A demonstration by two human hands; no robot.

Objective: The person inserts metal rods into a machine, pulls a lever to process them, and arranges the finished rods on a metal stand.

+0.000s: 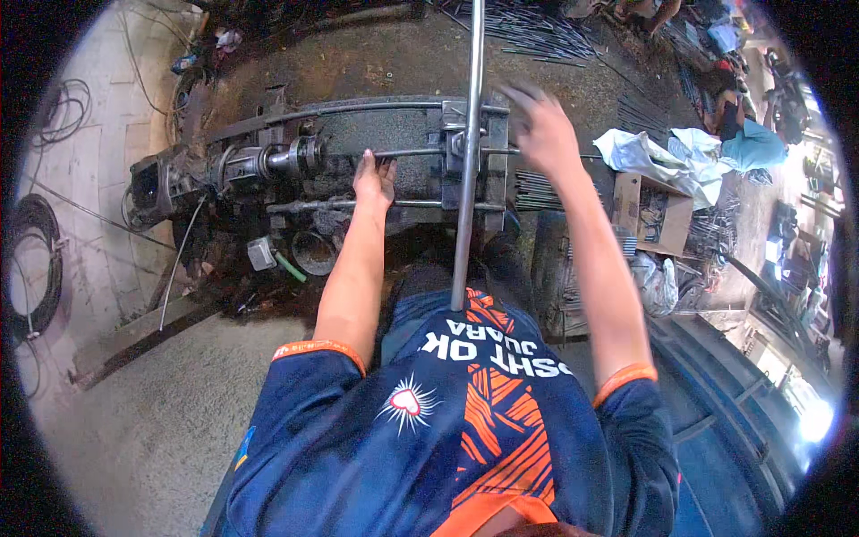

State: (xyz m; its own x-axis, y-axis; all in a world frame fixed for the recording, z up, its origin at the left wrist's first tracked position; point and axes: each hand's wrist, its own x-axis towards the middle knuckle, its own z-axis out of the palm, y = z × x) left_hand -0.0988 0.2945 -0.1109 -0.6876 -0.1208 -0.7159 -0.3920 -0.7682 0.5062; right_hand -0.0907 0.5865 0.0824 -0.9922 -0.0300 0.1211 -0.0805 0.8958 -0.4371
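My left hand [374, 182] is at a thin metal rod [416, 151], its thumb and fingertips closed on it. The rod runs from the round chuck [309, 155] of a greasy machine on the left to a clamp block [455, 183] on the right. My right hand [544, 132] is in the air just right of the block, smeared by motion. Its fingers stretch out toward a long steel bar [472, 98], with nothing seen in them. The bar stands across the block and comes down toward my waist.
Two guide rails [358, 108] frame the machine bed. Bundles of rods [546, 36] lie on the floor beyond. At right are a cardboard box [658, 215], white sacks [667, 157] and another person [747, 143]. A coiled black hose [36, 268] hangs at left.
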